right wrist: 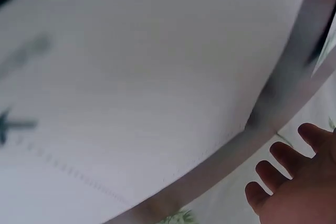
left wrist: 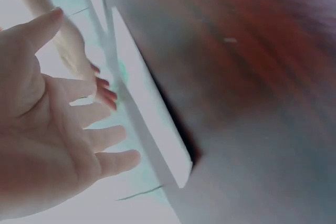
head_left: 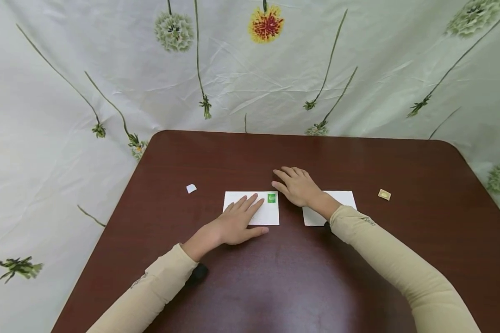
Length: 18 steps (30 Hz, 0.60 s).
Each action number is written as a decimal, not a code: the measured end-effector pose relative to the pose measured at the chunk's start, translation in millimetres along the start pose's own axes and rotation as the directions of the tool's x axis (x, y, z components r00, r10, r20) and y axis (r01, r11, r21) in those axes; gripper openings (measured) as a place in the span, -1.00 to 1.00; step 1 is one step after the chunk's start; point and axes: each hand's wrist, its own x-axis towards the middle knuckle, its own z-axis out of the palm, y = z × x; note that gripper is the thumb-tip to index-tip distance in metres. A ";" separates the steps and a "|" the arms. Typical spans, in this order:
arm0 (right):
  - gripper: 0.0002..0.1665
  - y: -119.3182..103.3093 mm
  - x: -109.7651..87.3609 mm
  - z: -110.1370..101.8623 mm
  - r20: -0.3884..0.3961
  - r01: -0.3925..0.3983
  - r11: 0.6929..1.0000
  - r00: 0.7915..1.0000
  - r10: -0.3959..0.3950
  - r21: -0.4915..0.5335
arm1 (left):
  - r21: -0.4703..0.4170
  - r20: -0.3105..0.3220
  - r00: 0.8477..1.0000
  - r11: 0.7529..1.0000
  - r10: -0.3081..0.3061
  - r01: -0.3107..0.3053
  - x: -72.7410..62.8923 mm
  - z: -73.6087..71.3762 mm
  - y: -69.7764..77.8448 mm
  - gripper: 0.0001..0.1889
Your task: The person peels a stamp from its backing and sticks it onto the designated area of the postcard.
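Observation:
My left hand point(head_left: 232, 225), fingers spread, lies over the left part of a white envelope point(head_left: 271, 216) and holds nothing. A green stamp point(head_left: 271, 198) sits at that envelope's upper right corner. In the left wrist view, the palm of the left hand point(left wrist: 52, 114) faces the camera beside the envelope point(left wrist: 149, 103). With its fingers extended, my right hand point(head_left: 297, 187) reaches in between the two envelopes, its grasp empty. Its wrist covers part of the second white envelope point(head_left: 346, 199), whose surface point(right wrist: 157, 77) fills much of the right wrist view.
A small white paper piece point(head_left: 191, 188) lies left of the envelopes. On the right is a small yellowish stamp-like piece point(head_left: 384, 194). Everything rests on a dark reddish-brown table point(head_left: 283, 273). A white flowered cloth point(head_left: 250, 83) hangs behind it.

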 end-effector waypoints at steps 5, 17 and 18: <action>-0.33 18.3 -11.9 -9.5 -0.061 -0.016 0.999 0.998 0.018 0.034 | -0.049 -0.096 0.994 0.997 0.053 -0.058 0.8 -15.3 4.5 -0.23; -0.38 85.0 -53.0 -36.4 -0.225 -0.088 0.906 0.955 0.195 0.414 | -0.197 -0.285 0.945 0.954 0.163 -0.224 6.7 -24.7 26.4 -0.40; -0.36 89.8 -57.1 -40.5 -0.225 -0.102 0.865 0.945 0.239 0.491 | -0.207 -0.286 0.945 0.952 0.162 -0.226 7.8 -23.5 28.0 -0.42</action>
